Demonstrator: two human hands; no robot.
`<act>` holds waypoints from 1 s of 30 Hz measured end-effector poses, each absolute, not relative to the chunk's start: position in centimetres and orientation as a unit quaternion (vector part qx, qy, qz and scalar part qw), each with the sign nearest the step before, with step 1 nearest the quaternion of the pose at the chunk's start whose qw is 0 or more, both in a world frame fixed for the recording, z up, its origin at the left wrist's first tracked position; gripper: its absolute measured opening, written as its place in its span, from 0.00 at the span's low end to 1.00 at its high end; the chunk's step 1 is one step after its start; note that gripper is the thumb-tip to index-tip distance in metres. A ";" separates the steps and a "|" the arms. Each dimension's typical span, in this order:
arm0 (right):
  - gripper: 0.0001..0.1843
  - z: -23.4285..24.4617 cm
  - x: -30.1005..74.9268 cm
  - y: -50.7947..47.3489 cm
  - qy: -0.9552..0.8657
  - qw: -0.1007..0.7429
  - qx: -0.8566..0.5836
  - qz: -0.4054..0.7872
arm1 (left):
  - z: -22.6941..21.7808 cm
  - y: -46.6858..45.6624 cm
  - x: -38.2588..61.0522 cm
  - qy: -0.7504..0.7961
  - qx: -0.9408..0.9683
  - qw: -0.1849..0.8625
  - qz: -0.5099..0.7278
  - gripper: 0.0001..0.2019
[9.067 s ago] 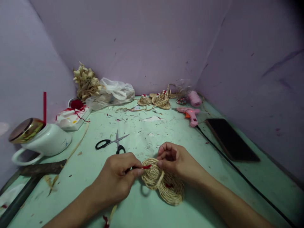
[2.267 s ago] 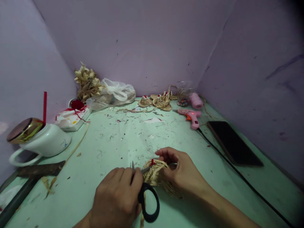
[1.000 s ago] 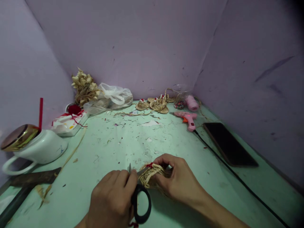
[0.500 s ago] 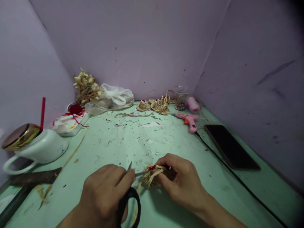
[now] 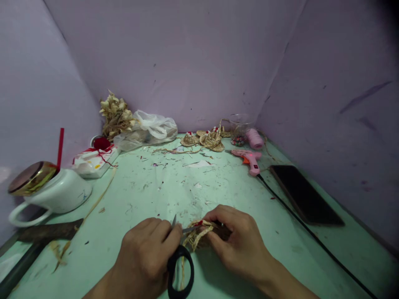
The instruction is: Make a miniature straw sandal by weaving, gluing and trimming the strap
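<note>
My left hand (image 5: 143, 257) is closed around black-handled scissors (image 5: 180, 265), whose short blades point right toward a bit of red thread (image 5: 198, 223). That thread sits on top of a small woven straw piece (image 5: 196, 237). My right hand (image 5: 237, 241) curls over the straw piece from the right and grips it against the green table (image 5: 162, 187). Most of the straw piece is hidden under my right fingers.
A white jug with a gold lid (image 5: 46, 189) stands at the left, by a dark blade (image 5: 46, 230). A pink glue gun (image 5: 249, 160) with a black cord (image 5: 311, 228) and a dark phone (image 5: 305, 195) lie at the right. Finished straw pieces (image 5: 208, 139), a plastic bag (image 5: 149, 128) and pink thread spool (image 5: 254, 138) line the back.
Nine seconds ago my left hand pinched the red thread and the scissors lay on the table. Since then it has taken the scissors; over the last second both hands shift slightly, blades staying at the thread.
</note>
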State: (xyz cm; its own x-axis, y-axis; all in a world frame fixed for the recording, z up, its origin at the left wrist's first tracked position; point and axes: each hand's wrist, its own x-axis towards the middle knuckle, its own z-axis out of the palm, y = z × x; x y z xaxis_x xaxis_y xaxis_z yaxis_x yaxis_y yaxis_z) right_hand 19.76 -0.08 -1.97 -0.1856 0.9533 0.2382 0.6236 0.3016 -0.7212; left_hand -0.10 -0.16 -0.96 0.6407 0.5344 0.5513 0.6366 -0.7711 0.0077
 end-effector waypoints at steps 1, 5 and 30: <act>0.07 -2.1 19.7 -0.1 -0.730 0.344 -0.540 0.240 | -0.9 -0.2 0.0 -0.336 -0.899 0.084 -0.268 0.09; 0.06 -2.3 19.5 -0.4 -0.718 0.352 -0.554 0.231 | -0.7 -0.6 0.5 -0.376 -0.888 0.074 -0.253 0.09; 0.04 -3.0 18.7 -0.9 -0.707 0.425 -0.550 0.131 | -1.2 -1.6 3.1 -0.452 -0.852 0.163 -0.209 0.09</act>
State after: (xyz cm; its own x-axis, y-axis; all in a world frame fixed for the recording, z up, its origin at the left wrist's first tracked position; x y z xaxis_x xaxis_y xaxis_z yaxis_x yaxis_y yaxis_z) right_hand 18.73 -0.88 -2.96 -0.0335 0.8897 0.4554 0.6664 0.3594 -0.6532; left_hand 3.12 -1.55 -1.21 0.5039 0.7020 0.5032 0.8380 -0.5386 -0.0878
